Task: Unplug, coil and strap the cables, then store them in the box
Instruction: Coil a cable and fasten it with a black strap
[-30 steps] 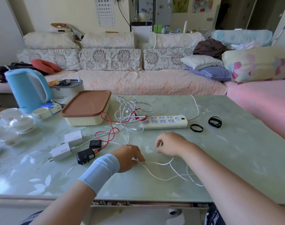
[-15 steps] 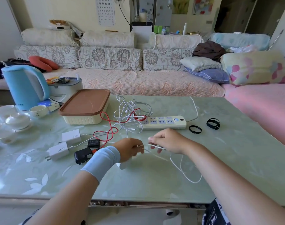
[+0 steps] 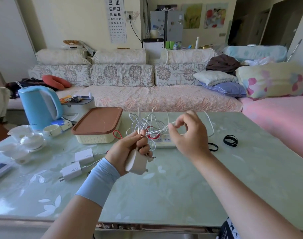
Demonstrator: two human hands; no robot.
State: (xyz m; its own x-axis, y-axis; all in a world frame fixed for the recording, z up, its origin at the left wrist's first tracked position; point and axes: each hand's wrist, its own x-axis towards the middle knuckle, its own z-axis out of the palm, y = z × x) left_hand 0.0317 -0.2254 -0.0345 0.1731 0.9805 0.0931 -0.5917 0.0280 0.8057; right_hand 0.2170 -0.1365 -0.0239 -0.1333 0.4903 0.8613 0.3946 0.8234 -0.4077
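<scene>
Gripping a white charger and cable, the left hand hovers right of the box (lidded); the right hand pinches that cable.

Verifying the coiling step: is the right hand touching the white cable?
Touching. The head view shows the right hand pinching the white cable between thumb and forefinger, the strand running across to the left hand.

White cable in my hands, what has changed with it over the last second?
Both hands lifted off the table. The left hand now grips gathered loops of the white cable along with a white charger plug. The right hand pinches a strand to its right. The cable no longer trails on the tabletop. The box, power strip, black straps and two chargers stayed put.
</scene>
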